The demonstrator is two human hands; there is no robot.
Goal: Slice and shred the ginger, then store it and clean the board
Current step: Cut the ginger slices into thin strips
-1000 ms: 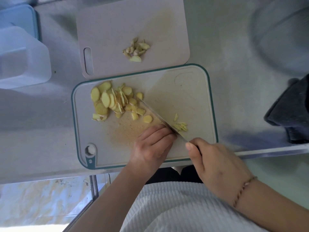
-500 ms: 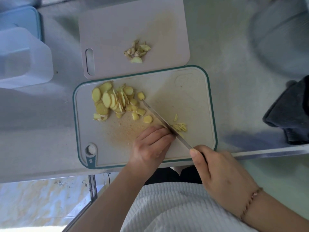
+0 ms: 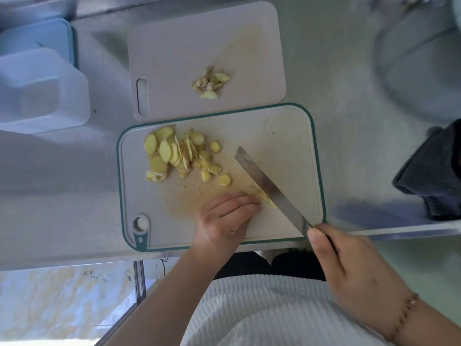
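A teal-rimmed cutting board [image 3: 287,136] lies at the counter's front edge. A pile of yellow ginger slices [image 3: 175,153] covers its left half. My left hand [image 3: 227,221] rests knuckles-up on the board, fingers curled over a few ginger pieces; thin shreds [image 3: 265,197] show by its fingertips. My right hand [image 3: 349,265] grips the handle of a knife [image 3: 267,183]. The blade lies tilted across the board, its flat side showing, just right of the shreds. Whatever is under my left fingers is hidden.
A second pale board [image 3: 174,46] lies behind, holding ginger trimmings [image 3: 210,83]. A clear plastic container [image 3: 37,91] and a blue lid [image 3: 50,38] stand at the left. A dark cloth [image 3: 436,176] lies at the right edge, near a round metal basin [image 3: 419,58].
The knife has lifted and swung right, its blade now tilted with the flat side up. My left hand stays on the ginger; the shreds now lie next to its fingertips.
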